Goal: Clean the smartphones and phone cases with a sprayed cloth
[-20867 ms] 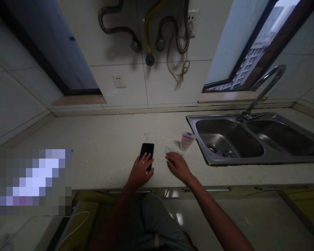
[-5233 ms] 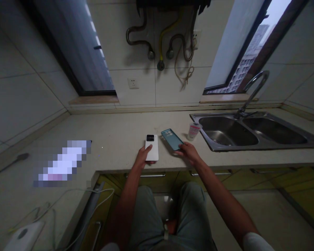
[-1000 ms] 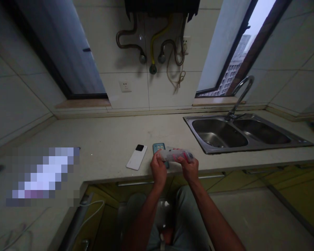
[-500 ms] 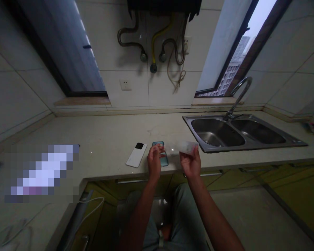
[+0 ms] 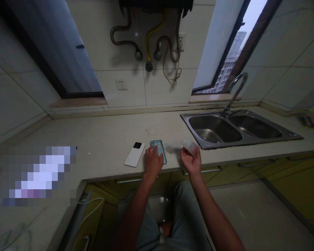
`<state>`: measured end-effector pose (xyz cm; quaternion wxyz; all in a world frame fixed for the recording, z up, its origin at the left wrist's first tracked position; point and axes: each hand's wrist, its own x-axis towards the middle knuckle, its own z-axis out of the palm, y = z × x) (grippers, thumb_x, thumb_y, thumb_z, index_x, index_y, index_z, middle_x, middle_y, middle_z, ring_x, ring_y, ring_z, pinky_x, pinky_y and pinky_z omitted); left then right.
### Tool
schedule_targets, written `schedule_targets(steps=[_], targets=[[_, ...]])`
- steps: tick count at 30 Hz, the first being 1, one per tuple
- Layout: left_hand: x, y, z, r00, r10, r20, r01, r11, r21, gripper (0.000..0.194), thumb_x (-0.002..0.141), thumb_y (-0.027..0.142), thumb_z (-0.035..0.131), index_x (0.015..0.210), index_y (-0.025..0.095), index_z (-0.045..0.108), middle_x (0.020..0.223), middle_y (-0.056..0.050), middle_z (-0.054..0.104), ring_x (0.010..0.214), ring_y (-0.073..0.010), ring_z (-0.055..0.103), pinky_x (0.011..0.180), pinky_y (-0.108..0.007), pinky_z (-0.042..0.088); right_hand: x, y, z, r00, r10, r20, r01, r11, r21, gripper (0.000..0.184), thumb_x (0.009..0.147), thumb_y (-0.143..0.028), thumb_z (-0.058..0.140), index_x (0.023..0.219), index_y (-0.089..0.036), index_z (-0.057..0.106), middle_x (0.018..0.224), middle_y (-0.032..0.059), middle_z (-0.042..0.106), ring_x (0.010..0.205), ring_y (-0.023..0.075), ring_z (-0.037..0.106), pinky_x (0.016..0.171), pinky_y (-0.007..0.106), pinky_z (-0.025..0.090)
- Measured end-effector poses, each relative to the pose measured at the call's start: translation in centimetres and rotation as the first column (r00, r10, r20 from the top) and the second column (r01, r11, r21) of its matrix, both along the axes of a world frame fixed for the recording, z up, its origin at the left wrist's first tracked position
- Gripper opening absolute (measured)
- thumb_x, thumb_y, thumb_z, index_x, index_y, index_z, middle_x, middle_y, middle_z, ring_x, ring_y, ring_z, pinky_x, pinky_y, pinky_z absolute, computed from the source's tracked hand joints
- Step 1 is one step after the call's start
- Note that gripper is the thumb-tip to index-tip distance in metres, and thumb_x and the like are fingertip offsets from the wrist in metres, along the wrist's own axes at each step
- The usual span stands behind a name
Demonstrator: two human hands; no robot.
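My left hand (image 5: pixel 153 162) is over the left part of a light-blue phone case (image 5: pixel 159 147) on the counter. Its fingers are apart and seem to rest on the case, though the hand hides part of it. To the left lies a white phone (image 5: pixel 135 155), its black camera block at the top. My right hand (image 5: pixel 191 162), palm up, pinches a thin, see-through plastic piece (image 5: pixel 189 146) above the counter edge. A clear filmy part of the plastic extends left toward the case; whether it touches the counter I cannot tell.
A double steel sink (image 5: pixel 240 143) with a tap (image 5: pixel 237 94) is set into the counter (image 5: pixel 107 139) at right. A pixelated bright patch covers the left counter. A white cable (image 5: pixel 94 211) hangs over its edge. Pipes (image 5: pixel 149 38) run down the wall.
My left hand has let go of the plastic and moved down onto the blue phone case. My right hand still holds the plastic, which now sags on its left side. The view has shifted slightly.
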<state>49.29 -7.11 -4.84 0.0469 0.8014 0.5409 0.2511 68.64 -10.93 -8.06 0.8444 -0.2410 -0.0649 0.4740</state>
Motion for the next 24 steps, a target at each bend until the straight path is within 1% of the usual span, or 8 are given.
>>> schedule_targets(steps=[7,11,14,17,19,21,23,24], targets=[[5.6,3.5,0.5,0.892,-0.394,-0.22,0.386,0.919,-0.083,0.042,0.088,0.042,0.066,0.119,0.014,0.067,0.13,-0.018,0.061,0.122,-0.0341,0.049,0.098,-0.047,0.041,4.1,-0.2,-0.6,0.987,0.017,-0.161,-0.02,1.0,-0.016,0.028,0.078,-0.047,0.075,0.09,-0.024,0.065,0.08,-0.0024,0.074,0.077,0.0157,0.069,0.073,0.032,0.059],[7.1,4.9,0.1,0.849,-0.436,-0.297,0.409,0.9,-0.151,0.025,0.093,0.033,0.059,0.102,0.014,0.074,0.114,-0.018,0.067,0.115,-0.0321,0.054,0.094,-0.046,0.042,5.5,-0.2,-0.7,0.943,0.005,-0.334,-0.025,0.998,-0.056,0.025,0.084,-0.045,0.07,0.094,-0.023,0.065,0.084,-0.0011,0.076,0.077,0.0156,0.071,0.069,0.031,0.06],[7.0,5.0,-0.2,0.892,-0.425,-0.153,0.411,0.904,-0.116,0.022,0.094,0.023,0.054,0.095,0.015,0.074,0.114,-0.017,0.067,0.114,-0.0295,0.054,0.096,-0.045,0.041,5.8,-0.1,-0.9,0.945,0.025,-0.326,-0.038,0.999,-0.032,0.025,0.083,-0.044,0.072,0.096,-0.024,0.065,0.086,-0.0019,0.077,0.079,0.0148,0.072,0.07,0.03,0.06],[6.6,4.8,0.1,0.898,-0.343,0.276,0.38,0.921,-0.092,0.02,0.093,0.022,0.053,0.091,0.018,0.073,0.115,-0.013,0.068,0.111,-0.0248,0.058,0.097,-0.04,0.043,5.9,0.0,-1.2,0.96,0.057,-0.275,-0.056,0.998,0.012,0.026,0.079,-0.043,0.077,0.096,-0.026,0.066,0.085,-0.0041,0.077,0.081,0.0142,0.072,0.073,0.03,0.06],[6.3,4.5,0.7,0.75,-0.147,0.645,0.326,0.93,-0.168,0.02,0.093,0.027,0.052,0.089,0.018,0.07,0.102,-0.01,0.071,0.101,-0.0222,0.064,0.091,-0.036,0.048,5.9,0.0,-1.3,0.967,0.07,-0.245,-0.064,0.997,0.034,0.027,0.077,-0.042,0.079,0.096,-0.027,0.066,0.085,-0.0052,0.077,0.083,0.0138,0.072,0.075,0.029,0.06],[5.9,4.2,1.6,0.455,0.136,0.88,0.361,0.876,-0.321,0.021,0.09,0.033,0.055,0.089,0.016,0.067,0.088,-0.008,0.072,0.088,-0.0216,0.068,0.081,-0.034,0.053,5.8,0.0,-1.3,0.973,0.081,-0.218,-0.073,0.996,0.044,0.026,0.077,-0.04,0.079,0.097,-0.027,0.067,0.087,-0.0054,0.077,0.085,0.0134,0.073,0.075,0.029,0.06],[5.5,3.7,2.5,0.182,0.377,0.908,0.502,0.759,-0.415,0.024,0.086,0.037,0.06,0.095,0.015,0.064,0.083,-0.01,0.073,0.081,-0.0229,0.071,0.073,-0.035,0.055,5.8,-0.2,-1.3,0.975,0.09,-0.201,-0.085,0.996,0.037,0.023,0.079,-0.038,0.078,0.096,-0.027,0.067,0.088,-0.0051,0.078,0.084,0.0135,0.073,0.075,0.029,0.06],[5.2,3.4,3.0,0.108,0.447,0.888,0.559,0.712,-0.426,0.027,0.084,0.037,0.062,0.098,0.014,0.063,0.083,-0.011,0.074,0.078,-0.0237,0.072,0.071,-0.035,0.056,5.7,-0.3,-1.2,0.975,0.092,-0.205,-0.088,0.996,0.027,0.021,0.08,-0.037,0.077,0.095,-0.027,0.067,0.088,-0.0048,0.078,0.083,0.0136,0.073,0.074,0.03,0.06]])
